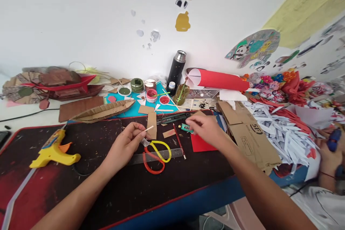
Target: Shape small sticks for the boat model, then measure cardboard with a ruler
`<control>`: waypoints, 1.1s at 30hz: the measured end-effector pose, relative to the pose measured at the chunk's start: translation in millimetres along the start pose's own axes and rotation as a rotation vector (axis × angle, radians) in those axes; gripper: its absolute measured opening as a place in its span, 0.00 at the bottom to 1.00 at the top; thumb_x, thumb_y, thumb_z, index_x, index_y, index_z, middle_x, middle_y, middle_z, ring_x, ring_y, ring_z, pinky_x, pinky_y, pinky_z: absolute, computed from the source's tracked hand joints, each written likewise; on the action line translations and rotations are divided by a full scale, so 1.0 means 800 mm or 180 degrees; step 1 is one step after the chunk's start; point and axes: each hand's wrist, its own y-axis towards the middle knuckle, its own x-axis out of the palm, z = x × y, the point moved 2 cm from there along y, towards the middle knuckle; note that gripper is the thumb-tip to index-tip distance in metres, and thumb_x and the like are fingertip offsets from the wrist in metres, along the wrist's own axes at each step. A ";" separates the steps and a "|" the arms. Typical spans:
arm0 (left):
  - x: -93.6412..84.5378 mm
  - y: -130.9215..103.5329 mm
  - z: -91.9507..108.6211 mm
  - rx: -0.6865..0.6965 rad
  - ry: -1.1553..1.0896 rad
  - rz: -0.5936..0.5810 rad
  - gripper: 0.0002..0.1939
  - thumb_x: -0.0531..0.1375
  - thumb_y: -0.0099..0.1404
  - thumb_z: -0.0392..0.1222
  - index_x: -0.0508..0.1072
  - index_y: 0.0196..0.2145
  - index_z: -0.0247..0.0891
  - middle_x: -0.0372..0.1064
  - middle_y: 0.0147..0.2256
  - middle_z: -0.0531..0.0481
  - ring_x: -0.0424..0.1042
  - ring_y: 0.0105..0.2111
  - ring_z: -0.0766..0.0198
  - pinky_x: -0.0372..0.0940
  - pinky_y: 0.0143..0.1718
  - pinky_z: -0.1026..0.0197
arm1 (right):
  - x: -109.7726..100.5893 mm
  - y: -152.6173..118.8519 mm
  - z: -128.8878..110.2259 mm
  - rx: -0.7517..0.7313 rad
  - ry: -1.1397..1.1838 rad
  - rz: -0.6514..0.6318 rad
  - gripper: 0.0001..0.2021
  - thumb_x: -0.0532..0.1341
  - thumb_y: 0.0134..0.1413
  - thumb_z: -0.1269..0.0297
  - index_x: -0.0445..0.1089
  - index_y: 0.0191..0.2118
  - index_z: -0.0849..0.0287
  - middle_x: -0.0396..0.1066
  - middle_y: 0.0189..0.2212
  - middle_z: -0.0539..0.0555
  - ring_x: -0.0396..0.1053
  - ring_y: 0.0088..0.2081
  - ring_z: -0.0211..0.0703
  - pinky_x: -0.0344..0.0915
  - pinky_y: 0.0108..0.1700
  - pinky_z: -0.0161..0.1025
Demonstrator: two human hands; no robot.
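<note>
My left hand (126,142) pinches a short, thin pale stick (149,128) between thumb and fingertips. Below it lie scissors (154,156) with one orange and one yellow handle, across a clear ruler (172,153). My right hand (204,129) is curled, its fingertips at a small green printed item (186,127); whether they grip it cannot be made out. Around the hands are a pencil (179,142), a dark utility knife (173,118), a cardboard strip (152,125), a smaller cardboard piece (169,133) and red paper (202,144).
A yellow glue gun (55,151) lies at left. Behind are a cardboard boat shape (105,110), paint pots (137,85), a black flask (176,68) and a red paper roll (221,79). Cardboard (248,136) and paper strips (285,133) lie right, near another person's hand (330,158).
</note>
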 end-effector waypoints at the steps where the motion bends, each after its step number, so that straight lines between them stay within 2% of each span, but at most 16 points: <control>1: 0.001 -0.001 -0.001 -0.0010 0.0010 -0.0030 0.20 0.61 0.71 0.62 0.66 0.44 0.43 0.82 0.38 0.45 0.62 0.22 0.67 0.55 0.24 0.63 | 0.020 -0.005 -0.012 0.0003 0.0275 -0.0167 0.12 0.62 0.68 0.54 0.81 0.41 0.54 0.82 0.32 0.52 0.77 0.28 0.44 0.70 0.33 0.38; 4: 0.004 -0.002 0.001 0.0035 0.0056 -0.0054 0.18 0.61 0.72 0.61 0.67 0.42 0.43 0.83 0.37 0.45 0.68 0.25 0.64 0.57 0.26 0.63 | 0.070 -0.008 -0.042 0.0022 0.0990 -0.0585 0.12 0.64 0.68 0.53 0.80 0.45 0.54 0.80 0.30 0.51 0.75 0.24 0.40 0.69 0.29 0.36; 6: 0.005 -0.004 0.003 0.0095 0.0102 -0.0039 0.18 0.62 0.71 0.60 0.67 0.42 0.44 0.83 0.34 0.47 0.70 0.26 0.63 0.59 0.27 0.62 | 0.092 -0.003 -0.055 -0.0018 0.1276 -0.0691 0.12 0.65 0.68 0.53 0.79 0.46 0.55 0.80 0.30 0.50 0.75 0.24 0.39 0.69 0.29 0.36; 11: 0.007 -0.004 0.007 0.0180 0.0083 0.0024 0.17 0.63 0.70 0.59 0.67 0.41 0.43 0.82 0.33 0.50 0.68 0.23 0.66 0.58 0.26 0.63 | 0.122 0.012 -0.073 -0.0135 0.1508 -0.0739 0.10 0.63 0.69 0.56 0.77 0.40 0.56 0.78 0.28 0.49 0.75 0.24 0.38 0.67 0.29 0.34; 15: 0.007 -0.001 0.007 0.0028 -0.0194 0.0114 0.21 0.67 0.67 0.61 0.68 0.41 0.42 0.80 0.32 0.52 0.58 0.18 0.71 0.51 0.21 0.65 | 0.129 0.020 -0.080 -0.0219 0.1507 -0.0672 0.10 0.63 0.70 0.57 0.75 0.38 0.56 0.75 0.23 0.47 0.74 0.24 0.39 0.67 0.30 0.35; 18: 0.003 0.005 0.009 -0.0148 -0.0618 0.0255 0.25 0.67 0.65 0.64 0.69 0.43 0.41 0.80 0.31 0.51 0.49 0.16 0.74 0.44 0.19 0.65 | 0.128 0.026 -0.083 -0.0316 0.1233 -0.0520 0.10 0.63 0.70 0.56 0.76 0.38 0.55 0.73 0.21 0.46 0.72 0.24 0.40 0.65 0.31 0.36; 21: -0.005 0.010 0.014 -0.0111 -0.0715 0.0463 0.29 0.66 0.65 0.66 0.71 0.48 0.39 0.79 0.31 0.49 0.47 0.15 0.74 0.42 0.18 0.64 | 0.126 0.032 -0.082 -0.0363 0.1018 -0.0266 0.10 0.64 0.70 0.56 0.76 0.37 0.54 0.71 0.19 0.46 0.71 0.23 0.41 0.63 0.31 0.37; 24: -0.012 0.010 0.019 -0.0051 -0.0302 0.0506 0.28 0.65 0.66 0.67 0.74 0.46 0.37 0.76 0.27 0.51 0.53 0.16 0.72 0.45 0.19 0.64 | 0.126 0.035 -0.080 -0.0388 0.0991 -0.0160 0.10 0.64 0.69 0.56 0.76 0.37 0.53 0.71 0.20 0.46 0.71 0.24 0.41 0.62 0.30 0.37; 27: -0.014 0.006 0.023 0.0076 0.0207 0.0592 0.25 0.65 0.66 0.65 0.76 0.41 0.39 0.76 0.27 0.51 0.69 0.23 0.64 0.62 0.25 0.63 | 0.127 0.036 -0.080 -0.0467 0.0860 -0.0140 0.09 0.64 0.69 0.56 0.77 0.37 0.53 0.71 0.20 0.46 0.71 0.24 0.41 0.61 0.30 0.36; 29: -0.014 0.005 0.023 0.0133 0.0442 0.0676 0.22 0.66 0.64 0.64 0.76 0.38 0.40 0.78 0.28 0.50 0.76 0.29 0.59 0.69 0.32 0.60 | 0.128 0.037 -0.081 -0.0521 0.0749 -0.0135 0.09 0.65 0.69 0.56 0.77 0.37 0.53 0.71 0.19 0.46 0.71 0.24 0.41 0.60 0.31 0.37; 33: -0.014 0.006 0.021 0.0157 0.0880 0.0732 0.18 0.64 0.66 0.60 0.78 0.37 0.41 0.80 0.30 0.50 0.77 0.30 0.57 0.69 0.35 0.59 | 0.129 0.040 -0.089 -0.0686 0.0556 -0.0076 0.10 0.65 0.69 0.58 0.77 0.36 0.54 0.73 0.21 0.47 0.69 0.25 0.40 0.58 0.32 0.37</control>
